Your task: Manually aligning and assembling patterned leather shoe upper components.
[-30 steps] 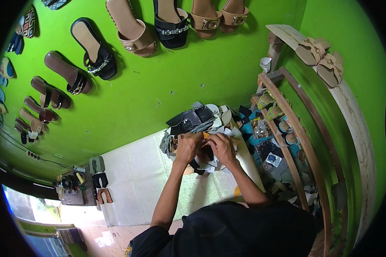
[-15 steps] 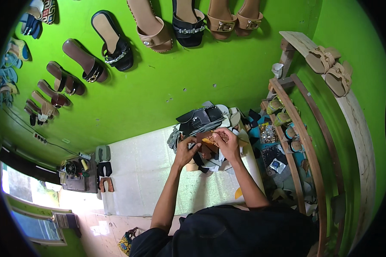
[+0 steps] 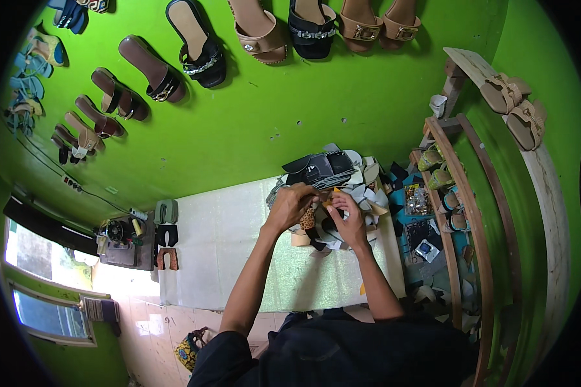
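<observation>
Orange material piece (image 3: 328, 203) is pinched in the right hand (image 3: 347, 216) above a scrap heap (image 3: 321, 169) on the white-covered table (image 3: 219, 238); the left hand (image 3: 292, 202) is curled close by, its grip unclear, a leopard-print piece (image 3: 307, 220) seen just below. Sandals (image 3: 263, 44) are displayed overhead.

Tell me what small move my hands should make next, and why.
I'd perhaps ease your left hand back slightly to uncover more of the orange piece: only small patches of it show between that hand and your right hand, which are close together over the scraps.
</observation>
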The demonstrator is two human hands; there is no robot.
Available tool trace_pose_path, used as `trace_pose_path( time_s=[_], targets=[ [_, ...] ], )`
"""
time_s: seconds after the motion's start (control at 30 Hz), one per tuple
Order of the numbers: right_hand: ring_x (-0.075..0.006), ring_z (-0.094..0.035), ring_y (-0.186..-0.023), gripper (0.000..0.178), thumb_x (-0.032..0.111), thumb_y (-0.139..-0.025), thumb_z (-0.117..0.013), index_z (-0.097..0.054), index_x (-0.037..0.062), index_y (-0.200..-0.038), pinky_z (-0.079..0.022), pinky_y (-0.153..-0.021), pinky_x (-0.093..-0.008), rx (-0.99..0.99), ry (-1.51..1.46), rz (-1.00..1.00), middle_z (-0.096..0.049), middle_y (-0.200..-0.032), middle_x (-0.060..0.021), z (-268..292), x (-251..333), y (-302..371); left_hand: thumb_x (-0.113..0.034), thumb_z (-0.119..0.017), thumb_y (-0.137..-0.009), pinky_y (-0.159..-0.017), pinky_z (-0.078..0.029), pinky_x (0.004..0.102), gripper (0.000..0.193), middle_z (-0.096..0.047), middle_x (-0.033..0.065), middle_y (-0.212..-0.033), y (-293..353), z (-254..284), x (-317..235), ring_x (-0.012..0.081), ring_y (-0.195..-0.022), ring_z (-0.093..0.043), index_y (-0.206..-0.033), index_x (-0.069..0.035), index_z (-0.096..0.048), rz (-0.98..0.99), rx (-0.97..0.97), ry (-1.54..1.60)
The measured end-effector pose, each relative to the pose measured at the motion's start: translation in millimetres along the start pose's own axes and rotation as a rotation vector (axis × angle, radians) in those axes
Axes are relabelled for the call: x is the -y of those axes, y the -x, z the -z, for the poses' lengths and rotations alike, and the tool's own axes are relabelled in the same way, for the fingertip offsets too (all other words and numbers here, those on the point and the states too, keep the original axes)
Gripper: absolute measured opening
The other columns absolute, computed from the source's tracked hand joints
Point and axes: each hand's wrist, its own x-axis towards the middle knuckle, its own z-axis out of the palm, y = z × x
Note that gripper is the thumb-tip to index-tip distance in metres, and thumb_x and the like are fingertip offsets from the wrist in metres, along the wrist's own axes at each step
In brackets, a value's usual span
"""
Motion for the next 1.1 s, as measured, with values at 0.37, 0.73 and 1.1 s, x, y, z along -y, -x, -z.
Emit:
trace_pose_path(
  time_s=[0.37,0.73,1.1],
  targets=[
    [-0.0091,-0.059,-0.098,0.039,0.014,-0.088,-0.075,-0.060,0.0001,-0.121,-0.049,-0.088,-0.0271,0.466,-0.328,-0.099,-0.065,-0.107,-0.0021,-3,-9,20,-0.016,-0.063,-0.095,-0.077,-0.051,0.0348,0.018,-0.066,0.0107,-0.094,55,30,-22,0.0208,-0.087,-0.063,-0.103,0.000,-0.064,0.117,0.224,0.295],
    [-0.0060,-0.061,-0.085,0.031,0.006,-0.091,-0.068,-0.060,-0.0048,-0.119,-0.050,-0.073,-0.0208,0.577,-0.537,-0.352,-0.066,-0.101,-0.0032,-94,10,89,-0.016,-0.067,-0.095,-0.066,-0.051,0.0264,0.030,-0.064,0.0043,-0.091,231,38,42,0.0107,-0.076,-0.060,-0.120,-0.004,-0.055,0.569,-0.062,0.864],
    [-0.0127,-0.065,-0.097,0.030,0.001,-0.091,-0.065,-0.060,0.0004,-0.120,-0.054,-0.082,-0.0254,0.827,-0.427,-0.318,-0.065,-0.108,-0.0075,-238,117,155,-0.003,-0.073,-0.086,-0.078,-0.058,0.0321,0.067,-0.063,0.0115,-0.102,437,63,69,0.0176,-0.088,-0.066,-0.139,-0.013,-0.033,0.690,-0.538,1.333]
  ],
)
